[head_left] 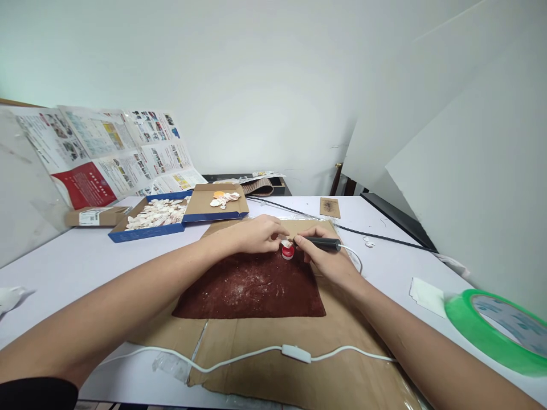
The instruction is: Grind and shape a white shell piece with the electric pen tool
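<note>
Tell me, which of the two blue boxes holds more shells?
The left blue box: white shells nearly cover its floor. The right blue box shows mostly bare cardboard, with only a small cluster of shells.

Under the left hand [260, 234] and the right hand [327, 259] lies a dark red mat [252, 287], matt and felt-like, dusted with pale powder, on plain brown cardboard [299, 341]. The right hand grips a matt black tool [322, 243] with a smooth white plastic cord [239, 357]. Between the hands sits a glossy red plastic cap [288, 253], and the left hand pinches a chalky white chip [285, 243]. Right of the right hand is a shiny green tape roll [482, 336].
</note>
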`<state>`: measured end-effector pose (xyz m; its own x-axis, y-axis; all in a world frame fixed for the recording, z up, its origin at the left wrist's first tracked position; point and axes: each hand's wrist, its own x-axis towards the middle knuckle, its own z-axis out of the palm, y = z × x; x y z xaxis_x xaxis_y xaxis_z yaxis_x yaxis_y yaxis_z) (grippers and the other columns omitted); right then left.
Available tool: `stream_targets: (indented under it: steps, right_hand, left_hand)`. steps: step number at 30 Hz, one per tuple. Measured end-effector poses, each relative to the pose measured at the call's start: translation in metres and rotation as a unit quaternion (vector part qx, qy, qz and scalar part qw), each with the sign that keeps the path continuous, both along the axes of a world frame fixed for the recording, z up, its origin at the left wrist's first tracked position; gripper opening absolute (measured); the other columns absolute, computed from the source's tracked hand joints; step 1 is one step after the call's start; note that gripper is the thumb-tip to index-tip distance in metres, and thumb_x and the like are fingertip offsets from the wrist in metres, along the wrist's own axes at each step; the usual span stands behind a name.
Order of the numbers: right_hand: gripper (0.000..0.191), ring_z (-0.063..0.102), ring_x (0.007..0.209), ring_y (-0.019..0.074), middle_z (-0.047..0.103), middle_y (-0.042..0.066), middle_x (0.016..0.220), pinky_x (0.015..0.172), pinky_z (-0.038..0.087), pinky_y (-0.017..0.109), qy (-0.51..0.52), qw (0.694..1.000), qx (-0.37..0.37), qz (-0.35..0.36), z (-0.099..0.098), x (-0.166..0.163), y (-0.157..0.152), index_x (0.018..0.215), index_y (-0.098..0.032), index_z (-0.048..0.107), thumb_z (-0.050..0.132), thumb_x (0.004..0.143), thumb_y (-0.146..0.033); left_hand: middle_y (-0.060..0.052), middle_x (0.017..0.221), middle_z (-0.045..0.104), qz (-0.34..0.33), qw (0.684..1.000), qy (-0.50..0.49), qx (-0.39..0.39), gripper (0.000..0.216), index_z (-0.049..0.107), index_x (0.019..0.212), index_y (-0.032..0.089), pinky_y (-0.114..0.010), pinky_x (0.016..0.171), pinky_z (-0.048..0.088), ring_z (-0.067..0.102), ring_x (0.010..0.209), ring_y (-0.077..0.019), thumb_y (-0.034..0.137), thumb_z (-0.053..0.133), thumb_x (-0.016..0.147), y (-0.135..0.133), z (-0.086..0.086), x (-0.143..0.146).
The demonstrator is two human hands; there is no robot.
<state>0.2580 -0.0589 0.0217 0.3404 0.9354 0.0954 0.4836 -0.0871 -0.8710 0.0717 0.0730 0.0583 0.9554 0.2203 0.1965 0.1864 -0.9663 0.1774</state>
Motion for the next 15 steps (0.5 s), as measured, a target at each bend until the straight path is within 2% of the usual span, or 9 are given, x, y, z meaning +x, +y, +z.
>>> stream_targets:
  steps: [6, 11, 15]
  right_hand:
    - [0.033, 0.068, 0.069, 0.0231, 0.074, -0.002, 0.072, 0.065, 0.046, 0.035, 0.005, 1.0, 0.012, 0.01, -0.0005, 0.002, -0.0004, 0.089, -0.031, 0.071, 0.069, 0.088, -0.064]
    - [0.031, 0.068, 0.071, 0.0225, 0.073, -0.001, 0.075, 0.065, 0.046, 0.034, 0.008, 1.0, 0.02, 0.013, 0.0074, -0.0022, -0.0023, 0.082, -0.029, 0.069, 0.07, 0.088, -0.059]
    - [0.031, 0.065, 0.069, 0.0218, 0.071, -0.002, 0.073, 0.065, 0.045, 0.034, 0.005, 0.999, 0.033, 0.012, 0.0064, -0.0022, -0.0014, 0.078, -0.028, 0.067, 0.07, 0.086, -0.058]
  left_hand:
    - [-0.01, 0.094, 0.076, 0.002, 1.0, 0.016, 0.021, 0.032, 0.081, 0.112, 0.017, -0.03, 0.08, 0.051, 0.069, 0.083, -0.0212, 0.012, 0.06, 0.088, -0.0023, 0.0008, 0.0006]
    - [-0.01, 0.092, 0.075, 0.016, 0.999, 0.03, 0.032, 0.034, 0.081, 0.115, 0.018, -0.031, 0.077, 0.052, 0.069, 0.083, -0.0225, 0.014, 0.061, 0.087, -0.0028, -0.0003, 0.0011]
    - [-0.01, 0.09, 0.074, 0.014, 0.998, 0.031, 0.044, 0.035, 0.081, 0.116, 0.017, -0.031, 0.077, 0.052, 0.068, 0.083, -0.0228, 0.015, 0.061, 0.088, -0.0033, -0.0003, 0.0013]
